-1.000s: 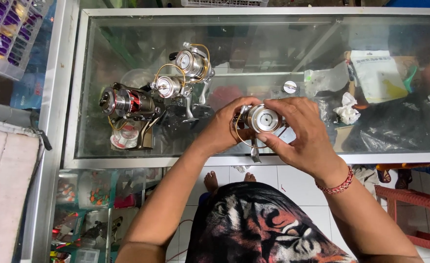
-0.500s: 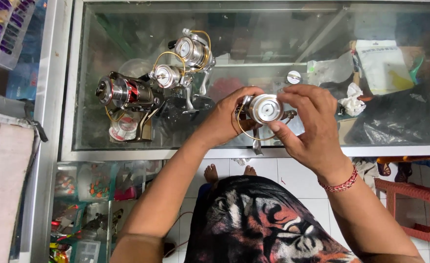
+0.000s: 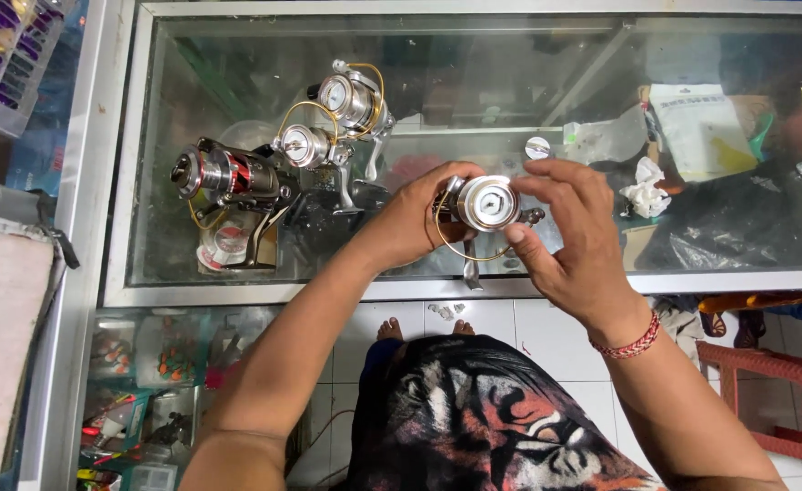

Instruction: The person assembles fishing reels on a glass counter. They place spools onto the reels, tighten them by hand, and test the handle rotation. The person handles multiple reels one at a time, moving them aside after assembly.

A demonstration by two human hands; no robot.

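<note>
Metal and hard, the silver fishing reel [image 3: 485, 205] sits above the glass counter [image 3: 237, 291], left hand [image 3: 415, 223] fingers clamped on its body, right hand [image 3: 569, 232] fingers pinching the spool rim. Looks weighty, smooth, likely slippery; the body gives the surest hold, not the thin wire bail.

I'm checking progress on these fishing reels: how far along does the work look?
Three reels already rest together on the glass counter, apart from the hands. In hand is a fourth reel: the left hand grips its body while the right hand pinches the silver spool front. This one is not yet set down beside the others.
</note>
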